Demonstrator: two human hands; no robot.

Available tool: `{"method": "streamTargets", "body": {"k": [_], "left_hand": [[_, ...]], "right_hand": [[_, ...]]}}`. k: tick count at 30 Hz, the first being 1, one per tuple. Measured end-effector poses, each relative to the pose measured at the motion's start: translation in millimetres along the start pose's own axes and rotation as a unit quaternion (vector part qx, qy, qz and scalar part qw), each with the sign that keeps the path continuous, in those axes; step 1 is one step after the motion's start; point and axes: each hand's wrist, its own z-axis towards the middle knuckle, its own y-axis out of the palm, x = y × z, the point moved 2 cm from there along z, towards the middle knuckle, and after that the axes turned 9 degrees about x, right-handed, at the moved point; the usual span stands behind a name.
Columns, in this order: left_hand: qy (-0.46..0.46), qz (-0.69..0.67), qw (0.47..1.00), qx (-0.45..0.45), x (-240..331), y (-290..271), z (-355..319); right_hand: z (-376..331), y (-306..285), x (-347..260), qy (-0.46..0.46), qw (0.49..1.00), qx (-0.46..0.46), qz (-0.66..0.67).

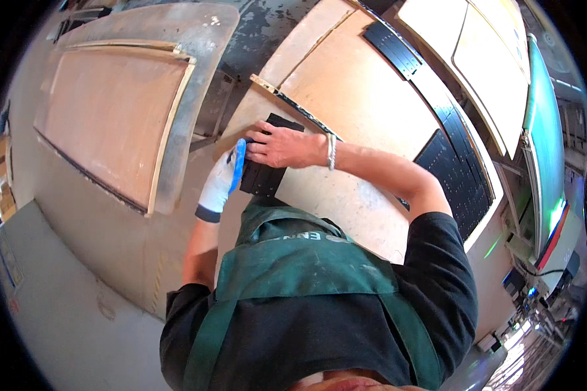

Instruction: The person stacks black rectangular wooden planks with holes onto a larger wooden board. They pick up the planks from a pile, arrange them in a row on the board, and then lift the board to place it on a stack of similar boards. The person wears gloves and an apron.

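Note:
A small set of flat black plates (265,180) lies at the left end of the pale work table, close against my apron. My left hand (223,172), in a white glove with a blue edge, grips the plates' left side; its fingertips are partly hidden. Bare and with a bracelet at the wrist, my right hand (282,146) reaches across from the right. Its fingers bend over the top of the plates, touching them near my left glove. A wooden strip with a dark edge (293,107) runs just beyond both hands.
Black perforated panels (447,169) lie along the table's (349,205) right side, and more black strips (391,49) follow its far edge. Another framed panel (114,117) stands to the left. Pale boards (479,55) and a green-edged panel (546,130) are at the right.

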Motion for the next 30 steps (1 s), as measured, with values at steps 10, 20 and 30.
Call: {"method": "streamTargets", "body": {"k": [10,20,30], "left_hand": [[0.2,0.132,0.971,0.001,5,27,13],[0.158,0.176,0.971,-0.022,5,25,19],[0.121,0.2,0.972,0.004,9,27,15]], "right_hand": [[-73,62,-83,0.586,0.7,-0.109,0.393],[-107,50,-58,0.526,0.772,0.012,0.356],[-412,-100,117,0.69,0.7,-0.033,-0.181]]}}
